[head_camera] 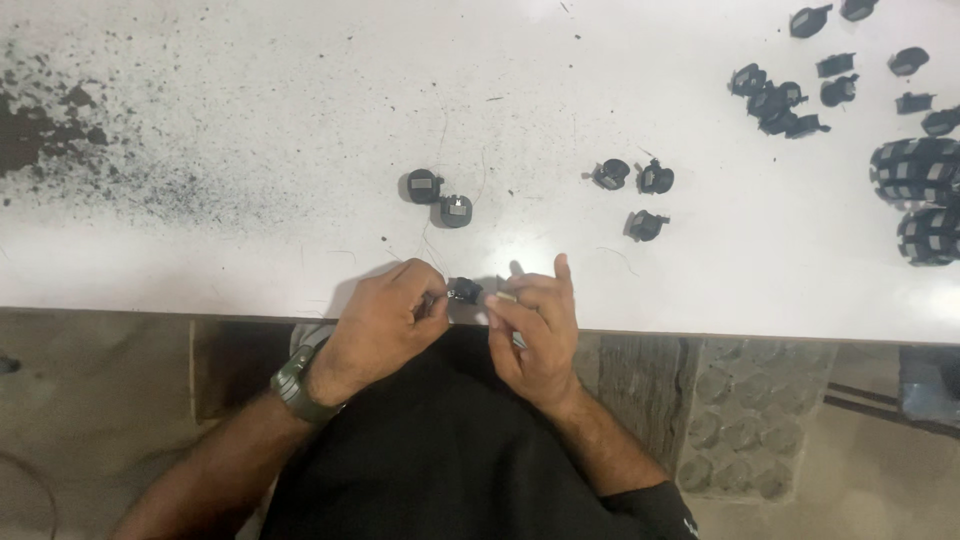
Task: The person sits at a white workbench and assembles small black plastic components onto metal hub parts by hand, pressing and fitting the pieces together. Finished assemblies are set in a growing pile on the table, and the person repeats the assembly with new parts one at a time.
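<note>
1. Head view: the left hand (385,318) pinches a small black part (464,291) at the near edge of the white table (250,150); a green watch (296,383) sits on that wrist.
2. The right hand (535,325), fingers curled, touches the same part from the other side.
3. Beyond the part lie two round black pieces (440,199); three more (633,193) lie further right, and stacked ones (920,195) at the table's right edge.

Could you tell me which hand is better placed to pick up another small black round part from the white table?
The right hand, probably: its fingers look loosely spread, while the left hand pinches the small black part. The three loose black round parts lie on its side.
</note>
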Motion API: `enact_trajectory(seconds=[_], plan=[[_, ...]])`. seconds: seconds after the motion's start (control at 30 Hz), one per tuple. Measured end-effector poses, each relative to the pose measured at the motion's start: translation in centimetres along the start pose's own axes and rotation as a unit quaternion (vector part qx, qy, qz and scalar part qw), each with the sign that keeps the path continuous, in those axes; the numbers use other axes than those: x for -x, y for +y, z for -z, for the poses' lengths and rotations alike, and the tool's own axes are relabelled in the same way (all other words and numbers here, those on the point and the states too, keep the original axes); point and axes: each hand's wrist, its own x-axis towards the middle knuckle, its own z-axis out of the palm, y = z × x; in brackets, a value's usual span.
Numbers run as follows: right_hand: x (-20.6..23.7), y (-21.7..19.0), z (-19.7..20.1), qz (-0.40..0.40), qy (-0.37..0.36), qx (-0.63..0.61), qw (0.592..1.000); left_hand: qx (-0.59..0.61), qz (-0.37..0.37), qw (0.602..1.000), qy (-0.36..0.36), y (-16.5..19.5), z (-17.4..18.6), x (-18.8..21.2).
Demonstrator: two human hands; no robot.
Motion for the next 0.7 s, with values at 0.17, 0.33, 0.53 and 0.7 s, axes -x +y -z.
enact_trajectory(seconds=[0.17,0.33,0.53,0.7], plan=[[1.8,-0.9,-2.1,-0.009,0.000,-0.094,0.995,0.014,-0.044,0.998,0.044,-0.3,-0.9,0.7],[1.7,-0.8,-2.3,-0.002,-0.018,-0.048,0.999,0.024,-0.032,0.999,0.032,-0.4,-1.0,0.8],[1.5,-1.1,-2.4,-0.006,-0.016,-0.046,0.999,0.042,-0.039,0.998,0.041,-0.4,-0.9,0.9],[1.5,-1.0,-2.5,-0.008,-0.019,-0.040,0.999,0.045,-0.015,0.999,0.023,-0.8,-1.0,1.0]])
